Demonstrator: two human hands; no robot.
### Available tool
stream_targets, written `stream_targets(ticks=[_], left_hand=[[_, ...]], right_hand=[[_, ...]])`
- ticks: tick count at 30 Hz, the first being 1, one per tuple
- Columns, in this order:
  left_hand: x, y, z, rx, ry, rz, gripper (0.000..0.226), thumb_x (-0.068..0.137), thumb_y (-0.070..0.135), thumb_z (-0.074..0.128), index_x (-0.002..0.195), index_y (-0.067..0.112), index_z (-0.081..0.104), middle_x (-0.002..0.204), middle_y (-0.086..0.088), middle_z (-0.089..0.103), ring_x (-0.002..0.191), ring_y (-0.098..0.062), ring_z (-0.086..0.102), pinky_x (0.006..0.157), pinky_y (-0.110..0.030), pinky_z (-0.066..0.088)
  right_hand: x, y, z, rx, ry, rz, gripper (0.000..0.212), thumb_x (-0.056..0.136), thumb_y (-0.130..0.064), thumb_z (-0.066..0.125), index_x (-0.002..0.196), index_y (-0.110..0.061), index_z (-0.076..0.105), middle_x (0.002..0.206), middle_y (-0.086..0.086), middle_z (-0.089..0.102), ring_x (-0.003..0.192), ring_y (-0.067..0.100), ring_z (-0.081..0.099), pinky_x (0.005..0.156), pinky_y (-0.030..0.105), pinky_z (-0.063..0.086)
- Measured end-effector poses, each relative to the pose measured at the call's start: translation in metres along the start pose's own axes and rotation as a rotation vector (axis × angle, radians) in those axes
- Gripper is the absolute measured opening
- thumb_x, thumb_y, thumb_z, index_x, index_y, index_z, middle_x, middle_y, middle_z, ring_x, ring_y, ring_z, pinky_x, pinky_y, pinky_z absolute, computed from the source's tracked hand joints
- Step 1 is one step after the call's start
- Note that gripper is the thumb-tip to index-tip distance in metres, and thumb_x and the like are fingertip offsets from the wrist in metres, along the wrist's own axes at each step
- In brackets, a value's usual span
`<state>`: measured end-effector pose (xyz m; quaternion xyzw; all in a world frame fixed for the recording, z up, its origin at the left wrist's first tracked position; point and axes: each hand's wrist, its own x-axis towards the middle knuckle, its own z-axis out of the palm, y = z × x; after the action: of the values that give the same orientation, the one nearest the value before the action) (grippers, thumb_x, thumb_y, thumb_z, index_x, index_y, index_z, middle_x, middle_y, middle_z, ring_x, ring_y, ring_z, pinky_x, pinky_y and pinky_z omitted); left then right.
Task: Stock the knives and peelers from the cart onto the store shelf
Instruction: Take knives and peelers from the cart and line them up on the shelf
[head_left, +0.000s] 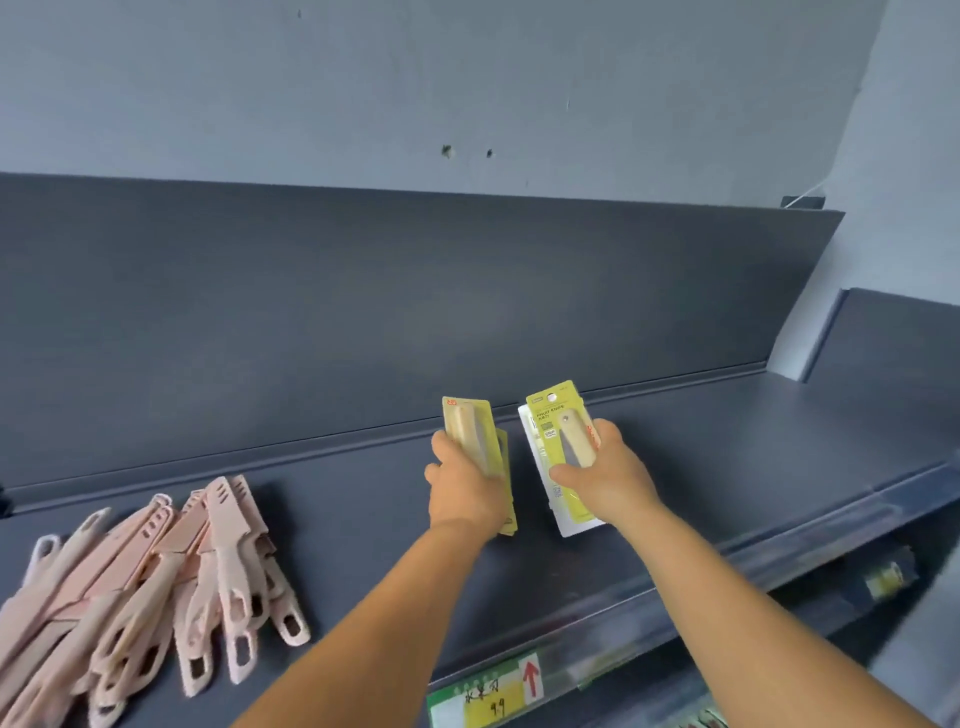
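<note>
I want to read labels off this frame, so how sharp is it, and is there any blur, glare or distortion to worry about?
Head view: the centre is fairly sharp, and the large print on the yellow knife pack in the right hand is roughly legible; the pink knives at lower left and the price tag are smeared; wide-angle bending curves the shelf; lighting is soft, without glare.

We see two bundles of carded fruit knives over the dark shelf. The left bundle shows yellow cards with pale wooden handles, tilted on edge. The right bundle faces up, its yellow card over a white one. A heap of pink sheathed knives lies at the shelf's left end.
</note>
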<state>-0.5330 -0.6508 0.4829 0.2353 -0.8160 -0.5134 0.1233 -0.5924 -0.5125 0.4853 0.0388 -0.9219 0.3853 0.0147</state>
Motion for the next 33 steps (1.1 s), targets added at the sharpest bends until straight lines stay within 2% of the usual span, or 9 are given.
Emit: stream_targets(ticks=[3,6,8,10,16,20,23,27,33], left_hand=[[0.012,0.004,0.018,0.019,0.015,-0.047,0.062,0.093,0.013,0.048,0.144,0.022,0.014,0.126,-0.013,0.037,0.084,-0.028,0.044,0.075,-0.039,0.047],[0.022,0.007,0.036,0.053,0.036,-0.098,0.068,0.092,0.011,0.047,0.146,0.026,0.008,0.126,-0.014,0.033,0.086,-0.032,0.046,0.084,-0.045,0.051],[0.025,0.007,0.044,0.110,0.066,-0.130,0.071,0.091,0.009,0.048,0.147,0.024,0.008,0.126,-0.013,0.029,0.096,-0.037,0.050,0.087,-0.047,0.050],[0.028,0.007,0.049,0.198,0.103,-0.151,0.072,0.089,0.008,0.052,0.147,0.021,0.011,0.128,-0.013,0.028,0.112,-0.036,0.044,0.088,-0.039,0.044],[0.035,0.005,0.052,0.563,0.183,-0.194,0.063,0.091,0.024,0.055,0.141,0.008,0.019,0.136,-0.013,0.033,0.125,-0.030,0.030,0.098,-0.033,0.033],[0.037,-0.003,0.052,0.699,0.156,-0.163,0.074,0.095,0.032,0.048,0.148,-0.001,0.008,0.146,-0.012,0.029,0.134,-0.029,0.025,0.106,-0.037,0.026],[0.036,-0.004,0.050,0.763,0.151,-0.078,0.071,0.097,0.037,0.041,0.148,0.000,0.009,0.148,-0.010,0.027,0.138,-0.028,0.021,0.108,-0.038,0.024],[0.026,0.004,0.046,0.847,0.095,0.126,0.068,0.099,0.040,0.038,0.149,0.003,0.011,0.155,-0.009,0.020,0.143,-0.028,0.013,0.111,-0.039,0.023],[-0.011,0.019,0.045,0.891,0.002,0.454,0.053,0.096,0.034,0.044,0.142,0.010,0.029,0.145,-0.006,0.036,0.138,-0.025,0.026,0.111,-0.034,0.024]], right_hand=[[0.025,0.008,0.001,-0.068,-0.059,-0.008,0.052,0.081,-0.034,0.068,0.122,-0.022,0.037,0.104,-0.002,0.056,0.088,0.026,0.058,0.068,0.031,0.045],[0.046,0.012,0.003,-0.131,-0.090,-0.022,0.042,0.080,-0.035,0.067,0.108,-0.019,0.040,0.099,-0.001,0.058,0.083,0.026,0.058,0.059,0.030,0.041],[0.055,0.014,0.008,-0.171,-0.109,-0.045,0.038,0.081,-0.038,0.066,0.100,-0.018,0.039,0.096,0.000,0.058,0.081,0.025,0.056,0.053,0.029,0.036],[0.061,0.015,0.013,-0.202,-0.130,-0.071,0.038,0.082,-0.043,0.066,0.096,-0.019,0.040,0.099,0.002,0.058,0.081,0.024,0.055,0.051,0.028,0.033],[0.067,0.013,0.024,-0.354,-0.153,-0.115,0.050,0.088,-0.051,0.056,0.122,-0.015,0.049,0.123,0.010,0.047,0.113,0.029,0.047,0.078,0.033,0.040],[0.065,0.011,0.022,-0.485,-0.183,-0.146,0.056,0.093,-0.055,0.041,0.134,-0.017,0.040,0.136,0.007,0.041,0.124,0.028,0.037,0.094,0.036,0.037],[0.060,0.008,0.018,-0.451,-0.206,-0.138,0.064,0.096,-0.055,0.030,0.146,-0.017,0.024,0.148,0.006,0.031,0.133,0.028,0.031,0.103,0.040,0.031],[0.044,0.005,0.004,-0.405,-0.164,-0.165,0.062,0.099,-0.051,0.024,0.150,-0.017,0.017,0.155,0.004,0.024,0.140,0.027,0.025,0.108,0.041,0.025],[-0.010,0.018,-0.021,-0.385,-0.030,-0.161,0.058,0.101,-0.046,0.024,0.151,-0.019,0.019,0.155,0.002,0.027,0.141,0.025,0.027,0.111,0.042,0.024]])
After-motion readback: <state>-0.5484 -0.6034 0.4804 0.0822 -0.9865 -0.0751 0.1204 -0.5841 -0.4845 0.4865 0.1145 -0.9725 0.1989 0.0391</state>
